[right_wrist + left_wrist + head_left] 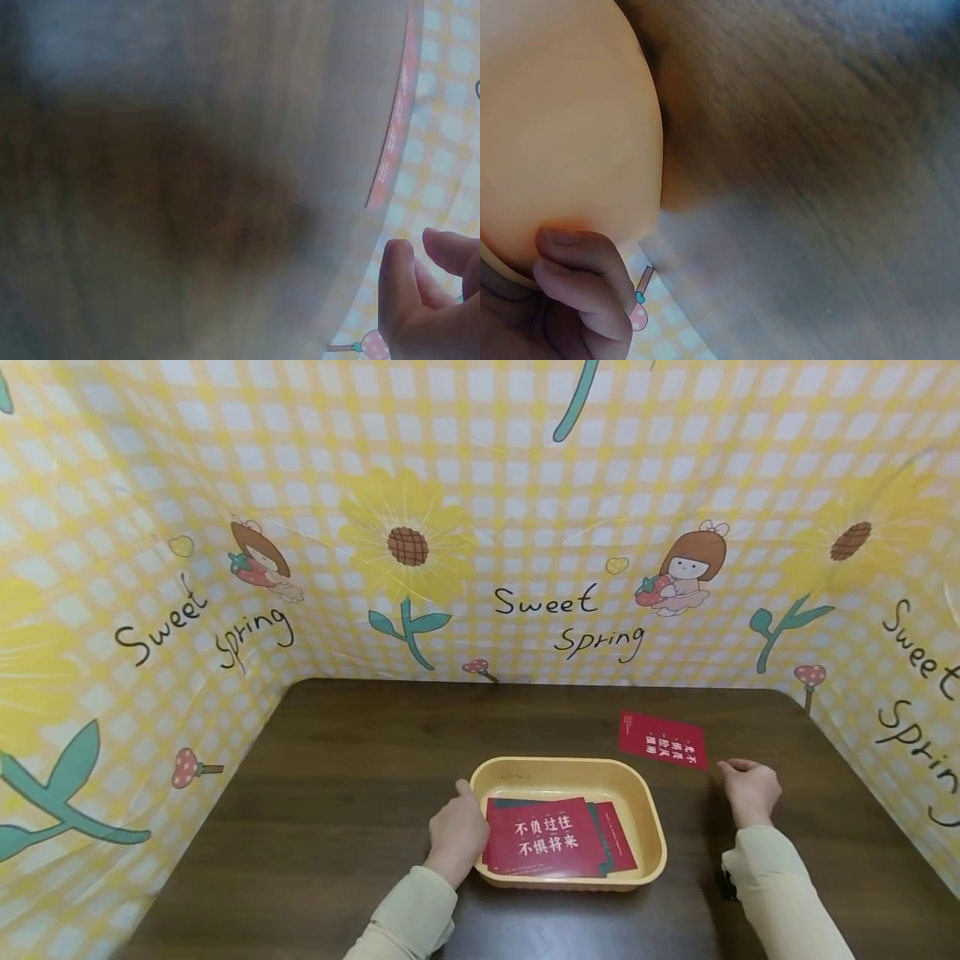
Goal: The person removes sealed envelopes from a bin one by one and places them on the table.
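One left hand (459,831) is gripping a yellow plastic tray (639,814), lower centre; the right grip (752,789), slightly parted, is holding nothing beside a red rectangular card (663,740)

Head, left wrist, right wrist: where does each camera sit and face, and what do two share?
Head: worn on the head, facing forward and down at the wooden table, yellow basin of cards and checked cloth; left hand, right hand and sleeves show.
Left wrist: worn there, looking at the basin's outer wall; left hand's fingers, lower left.
Right wrist: worn there, looking across the table to the cloth; right hand's fingers, lower right.
Shared: head and right wrist both show the loose red card.
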A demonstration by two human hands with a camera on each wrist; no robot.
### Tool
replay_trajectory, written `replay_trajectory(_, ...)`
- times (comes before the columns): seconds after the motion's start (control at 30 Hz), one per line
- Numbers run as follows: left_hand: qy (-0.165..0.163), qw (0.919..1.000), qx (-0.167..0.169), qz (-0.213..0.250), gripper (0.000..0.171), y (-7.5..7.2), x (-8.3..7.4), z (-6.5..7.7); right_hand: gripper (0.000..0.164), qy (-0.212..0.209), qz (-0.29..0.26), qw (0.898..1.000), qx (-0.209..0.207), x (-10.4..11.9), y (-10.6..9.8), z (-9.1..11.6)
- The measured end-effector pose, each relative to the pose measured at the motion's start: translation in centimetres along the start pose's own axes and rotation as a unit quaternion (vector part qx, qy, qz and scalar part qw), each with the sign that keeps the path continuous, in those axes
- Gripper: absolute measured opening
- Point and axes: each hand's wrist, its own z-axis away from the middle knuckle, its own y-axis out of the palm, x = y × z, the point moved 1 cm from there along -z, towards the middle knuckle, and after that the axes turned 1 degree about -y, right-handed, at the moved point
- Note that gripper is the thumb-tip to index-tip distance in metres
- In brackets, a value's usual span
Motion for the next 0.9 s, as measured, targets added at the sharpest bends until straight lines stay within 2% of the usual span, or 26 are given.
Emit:
replay_trajectory(0.13,-0.003,1.0000,0.005,0.003,0.050,0.1,0.0,0.0,0.038,-0.009,-0.006,1.000,0.027,0.1,0.3,0.3)
replay_trajectory(0.23,-0.003,1.0000,0.004,0.002,0.049,0.1,0.0,0.0,0.039,-0.027,-0.033,0.997,0.065,1.3,0.8,1.0)
replay_trajectory(0.33,-0.003,1.0000,0.000,0.000,0.047,0.1,0.1,0.0,0.033,-0.080,-0.052,0.993,0.070,3.5,1.5,2.6)
replay_trajectory(0.43,0.001,1.0000,-0.006,-0.003,0.044,0.0,0.1,-0.1,0.026,-0.143,-0.038,0.986,0.077,6.0,2.2,5.0)
replay_trajectory(0.5,0.002,1.0000,-0.009,-0.004,0.043,-0.1,0.1,-0.1,0.020,-0.189,-0.013,0.976,0.107,7.2,2.8,6.9)
replay_trajectory(0.6,-0.003,1.0000,-0.004,-0.002,0.045,-0.2,0.0,-0.1,0.013,-0.255,0.026,0.951,0.175,8.3,4.0,9.8)
replay_trajectory(0.7,-0.008,1.0000,0.003,0.001,0.050,-0.2,0.0,-0.1,0.019,-0.299,0.090,0.927,0.209,8.3,5.4,12.2)
replay_trajectory(0.77,-0.008,1.0000,0.004,0.002,0.051,-0.2,0.0,-0.1,0.031,-0.300,0.148,0.917,0.219,8.1,6.0,13.3)
replay_trajectory(0.9,-0.007,0.9999,0.007,0.003,0.051,0.0,-0.1,-0.1,0.048,-0.267,0.228,0.902,0.251,7.5,6.5,14.3)
